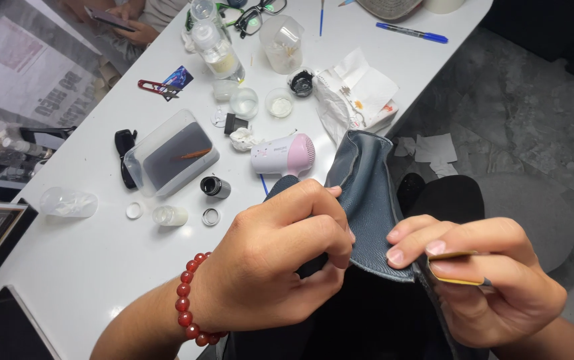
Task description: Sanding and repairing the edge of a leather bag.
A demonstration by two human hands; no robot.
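Observation:
My left hand, with a red bead bracelet on its wrist, pinches the edge of a grey-blue leather piece that stands up over my lap. My right hand grips a thin brush with a yellowish handle between thumb and fingers, while its fingertips rest on the lower edge of the leather. The brush tip is hidden behind my fingers.
On the white table lie a pink and white hair dryer, a clear plastic tray with a brush in it, small jars and lids, plastic bottles, glasses, pens and crumpled cloths. Another person's hands hold a phone at the far end.

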